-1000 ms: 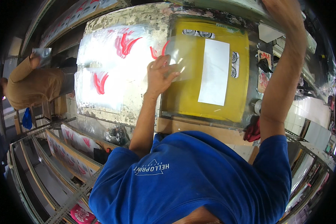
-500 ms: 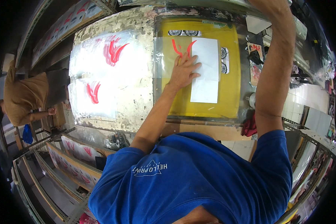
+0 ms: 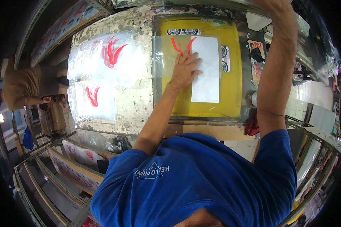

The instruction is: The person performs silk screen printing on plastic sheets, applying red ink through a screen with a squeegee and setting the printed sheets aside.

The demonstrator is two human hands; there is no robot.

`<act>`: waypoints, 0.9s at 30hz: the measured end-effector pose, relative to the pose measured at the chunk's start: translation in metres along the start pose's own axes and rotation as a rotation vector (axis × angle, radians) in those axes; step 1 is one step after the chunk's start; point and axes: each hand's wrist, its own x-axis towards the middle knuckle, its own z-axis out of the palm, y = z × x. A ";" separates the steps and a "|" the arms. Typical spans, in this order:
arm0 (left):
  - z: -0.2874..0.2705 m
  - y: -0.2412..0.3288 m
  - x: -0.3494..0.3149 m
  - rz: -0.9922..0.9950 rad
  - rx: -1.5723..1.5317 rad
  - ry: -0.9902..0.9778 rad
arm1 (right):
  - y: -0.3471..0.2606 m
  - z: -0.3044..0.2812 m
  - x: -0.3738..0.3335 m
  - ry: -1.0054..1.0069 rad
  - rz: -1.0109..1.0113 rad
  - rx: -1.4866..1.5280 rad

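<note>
My left hand (image 3: pixel 185 71) lies with fingers spread on a clear plastic sheet (image 3: pixel 162 60) bearing red curved strokes. Its fingertips reach the left edge of a white paper sheet (image 3: pixel 205 90). Both sheets rest on a yellow board (image 3: pixel 230 102) at the middle of the worktable. Black-and-white printed pieces (image 3: pixel 183 32) show at the board's top and right. Raised at the upper right, my right hand (image 3: pixel 273 5) is cut off by the picture's upper edge, so its fingers and anything in them are hidden.
Stacked clear sheets with red strokes (image 3: pixel 129 62) cover the table's left part. Metal racks (image 3: pixel 66 191) with printed sheets stand at the lower left. Another person (image 3: pixel 23 85) in a brown top is at the far left. A red cloth (image 3: pixel 251 127) hangs by the table's right corner.
The view has shifted slightly, so the table appears a little further left. My left hand stays spread on the sheets. The other person has turned and moved closer to the table.
</note>
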 end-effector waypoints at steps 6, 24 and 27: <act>0.001 0.001 0.001 -0.002 -0.016 -0.005 | -0.002 -0.004 0.000 -0.073 0.102 0.024; -0.006 0.002 0.000 0.002 0.055 0.036 | 0.008 -0.010 0.010 -0.204 0.009 0.129; -0.031 0.017 0.008 0.002 -0.106 0.280 | 0.038 0.017 -0.006 0.004 -0.129 0.028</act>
